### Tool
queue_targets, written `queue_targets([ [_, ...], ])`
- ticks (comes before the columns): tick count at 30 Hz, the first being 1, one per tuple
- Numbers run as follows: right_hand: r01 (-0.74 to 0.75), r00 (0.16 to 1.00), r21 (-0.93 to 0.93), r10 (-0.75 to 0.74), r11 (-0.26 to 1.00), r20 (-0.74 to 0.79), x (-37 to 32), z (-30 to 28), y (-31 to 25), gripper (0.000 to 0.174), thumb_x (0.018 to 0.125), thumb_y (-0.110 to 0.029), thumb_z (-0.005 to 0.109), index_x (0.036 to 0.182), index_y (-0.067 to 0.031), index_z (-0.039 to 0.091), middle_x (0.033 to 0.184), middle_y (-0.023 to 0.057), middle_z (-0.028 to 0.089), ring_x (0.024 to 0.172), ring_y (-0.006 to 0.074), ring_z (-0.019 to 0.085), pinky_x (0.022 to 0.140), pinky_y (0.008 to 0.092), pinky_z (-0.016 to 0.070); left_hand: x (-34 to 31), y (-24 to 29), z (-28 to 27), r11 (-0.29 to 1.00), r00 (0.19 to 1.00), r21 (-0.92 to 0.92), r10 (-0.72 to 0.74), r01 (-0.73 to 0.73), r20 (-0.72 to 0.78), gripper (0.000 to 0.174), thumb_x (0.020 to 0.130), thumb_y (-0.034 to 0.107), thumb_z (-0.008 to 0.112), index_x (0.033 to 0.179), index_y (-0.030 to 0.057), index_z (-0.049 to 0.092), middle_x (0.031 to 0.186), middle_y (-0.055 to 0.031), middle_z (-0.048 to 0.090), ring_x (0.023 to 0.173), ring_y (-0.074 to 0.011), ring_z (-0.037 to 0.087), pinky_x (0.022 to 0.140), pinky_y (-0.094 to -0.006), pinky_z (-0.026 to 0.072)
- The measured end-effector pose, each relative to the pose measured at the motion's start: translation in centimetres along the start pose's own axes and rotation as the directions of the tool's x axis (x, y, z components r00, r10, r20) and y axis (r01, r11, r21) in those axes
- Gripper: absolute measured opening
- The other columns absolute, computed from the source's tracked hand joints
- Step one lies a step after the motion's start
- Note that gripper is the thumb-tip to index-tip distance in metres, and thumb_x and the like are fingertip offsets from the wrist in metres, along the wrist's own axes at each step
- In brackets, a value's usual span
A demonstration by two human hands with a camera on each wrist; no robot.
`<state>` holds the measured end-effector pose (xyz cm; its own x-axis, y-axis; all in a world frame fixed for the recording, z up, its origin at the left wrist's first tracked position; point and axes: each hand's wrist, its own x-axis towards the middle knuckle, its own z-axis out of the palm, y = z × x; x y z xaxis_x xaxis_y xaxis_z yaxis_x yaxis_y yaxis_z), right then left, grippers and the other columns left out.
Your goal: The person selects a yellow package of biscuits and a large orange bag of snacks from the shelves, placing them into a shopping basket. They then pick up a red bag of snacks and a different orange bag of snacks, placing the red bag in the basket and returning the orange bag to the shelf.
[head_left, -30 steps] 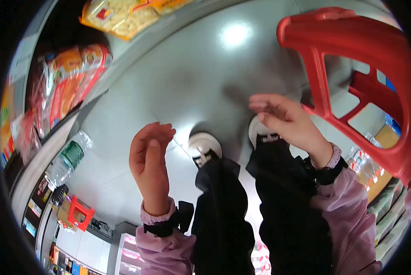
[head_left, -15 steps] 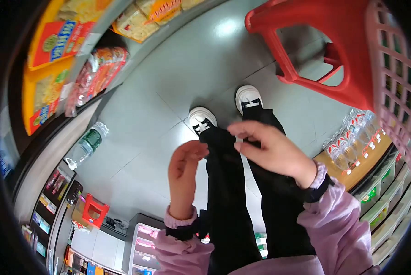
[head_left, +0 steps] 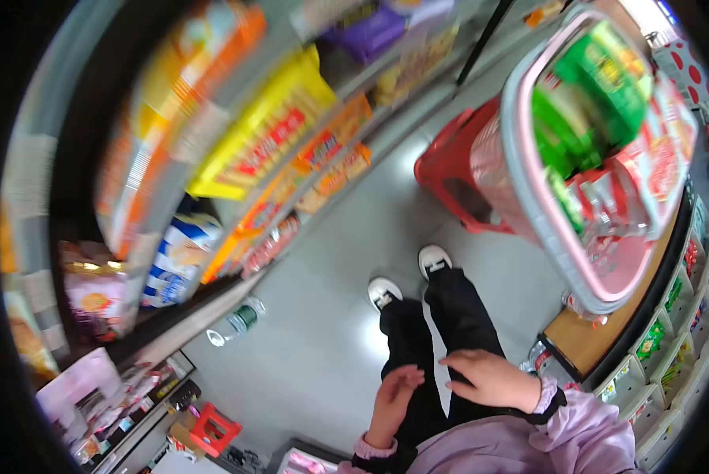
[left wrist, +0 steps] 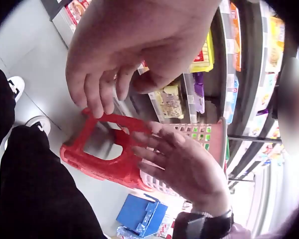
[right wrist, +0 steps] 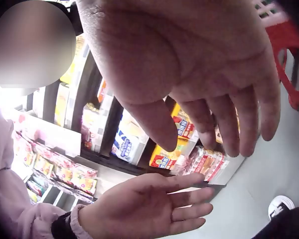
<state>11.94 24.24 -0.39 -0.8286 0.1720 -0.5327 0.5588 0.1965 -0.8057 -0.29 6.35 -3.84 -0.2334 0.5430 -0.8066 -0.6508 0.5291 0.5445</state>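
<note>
In the head view my left hand (head_left: pixel 398 399) and right hand (head_left: pixel 492 381) hover in front of my body over the black trousers, a small gap between them. Both have relaxed, loosely bent fingers and hold nothing. The left wrist view shows the left hand (left wrist: pixel 134 55) close up, fingers hanging down, and the right hand (left wrist: pixel 182 159) with its fingers spread. In front to the right, a pink basket (head_left: pixel 619 288) filled with green and red-and-white packages stands on a red stool (head_left: pixel 449 170), apart from both hands.
Shelves with snack packs, among them a yellow bag (head_left: pixel 263 126), run along the left. On the floor beside them lies a plastic bottle (head_left: pixel 236 322). A wooden ledge (head_left: pixel 579 340) and bins of small packets (head_left: pixel 650 340) line the right. A small red stool (head_left: pixel 214 429) stands at lower left.
The head view has tilted up, bringing the basket's contents and more shelves into sight. Both hands have come closer together and now appear lower in the view, still holding nothing.
</note>
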Motion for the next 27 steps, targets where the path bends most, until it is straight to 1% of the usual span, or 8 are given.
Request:
queue_targets([
  [3,0.062,0.997,-0.028,-0.06,0.998,0.056,-4.6,-2.6,-2.9,0.039,0.083,-0.027,0.053,0.113,-0.0007,0.051,0.101,0.0175,0.057,0.095,0.0345,0.055,0.084,0.0402,0.0442,-4.7,2.8,-1.0,0.998,0.998,0.036,-0.055,0.055,0.004,0.026,0.089,0.007,0.048,0.114,-0.0025,0.049,0.104,-0.0133,0.059,0.095,-0.019,0.058,0.085,-0.0282,0.0457],
  [5,0.064,0.997,-0.033,-0.062,0.997,0.055,-8.0,-4.5,-4.6,0.04,0.084,-0.029,0.053,0.113,-0.0013,0.051,0.102,0.0177,0.057,0.095,0.035,0.055,0.084,0.0404,0.0444,-8.0,3.1,-3.2,0.986,0.998,0.158,-0.033,0.043,-0.06,0.044,0.088,0.021,0.051,0.124,-0.0028,0.042,0.114,-0.0127,0.054,0.102,-0.021,0.054,0.089,-0.0295,0.0418],
  [7,0.062,0.998,-0.109,-0.064,0.992,-0.02,-11.1,-6.0,-5.5,0.041,0.084,-0.03,0.052,0.113,-0.0008,0.052,0.103,0.0177,0.057,0.095,0.0355,0.055,0.084,0.0405,0.0445,-11.4,5.3,-4.0,0.975,0.981,0.221,0.079,-0.038,-0.179,0.032,0.089,0.018,0.049,0.113,-0.0038,0.05,0.099,-0.011,0.06,0.086,-0.0183,0.059,0.078,-0.0266,0.047],
  [10,0.01,0.995,-0.162,-0.026,0.987,-0.097,-14.3,-7.4,-6.7,0.045,0.083,-0.033,0.053,0.113,-0.0007,0.051,0.103,0.0175,0.057,0.095,0.0345,0.056,0.084,0.0397,0.0445,-13.9,7.7,-4.9,0.975,0.941,0.149,0.202,-0.167,-0.271,0.034,0.09,0.017,0.046,0.117,-0.0032,0.047,0.103,-0.013,0.059,0.089,-0.02,0.059,0.08,-0.0287,0.047],
  [14,0.081,0.985,-0.23,-0.113,0.97,-0.131,-16.5,-8.3,-9.9,0.047,0.083,-0.035,0.052,0.118,-0.0031,0.05,0.109,0.0169,0.057,0.099,0.0328,0.055,0.087,0.0386,0.0433,-14.3,9.8,-4.2,0.931,0.913,-0.001,0.357,-0.364,-0.198,0.034,0.091,0.018,0.045,0.118,-0.0028,0.047,0.106,-0.0128,0.057,0.091,-0.02,0.058,0.083,-0.0303,0.0477],
  [21,0.17,0.932,-0.267,-0.243,0.949,-0.27,-18.0,-8.2,-14.9,0.047,0.085,-0.034,0.052,0.12,-0.0028,0.048,0.108,0.0186,0.056,0.097,0.0339,0.055,0.085,0.0381,0.0437,-16.1,18.1,-1.0,0.888,0.89,0.058,0.456,-0.456,0.015,0.028,0.089,0.012,0.051,0.114,0.0004,0.051,0.099,-0.0086,0.058,0.086,-0.0149,0.057,0.077,-0.0259,0.048],
  [24,0.113,0.934,-0.281,-0.199,0.953,-0.298,-18.0,-6.6,-14.7,0.048,0.085,-0.036,0.05,0.118,-0.0018,0.049,0.113,0.0176,0.055,0.103,0.0334,0.053,0.089,0.0398,0.042,-16.8,19.5,-1.2,0.874,0.874,0.066,0.473,-0.482,0.109,0.023,0.088,0.01,0.052,0.11,0.0019,0.054,0.098,-0.0069,0.059,0.082,-0.0132,0.057,0.072,-0.0233,0.0475],
  [27,0.087,0.95,-0.205,-0.144,0.975,-0.277,-19.4,-5.2,-15.2,0.049,0.086,-0.037,0.05,0.118,-0.0013,0.048,0.113,0.0176,0.054,0.104,0.0329,0.052,0.09,0.0392,0.0415,-13.5,18.1,-4.7,0.884,0.888,0.11,0.438,-0.454,0.14,0.022,0.087,0.01,0.053,0.107,0.0029,0.055,0.095,-0.0057,0.059,0.079,-0.0125,0.057,0.067,-0.0219,0.047],
])
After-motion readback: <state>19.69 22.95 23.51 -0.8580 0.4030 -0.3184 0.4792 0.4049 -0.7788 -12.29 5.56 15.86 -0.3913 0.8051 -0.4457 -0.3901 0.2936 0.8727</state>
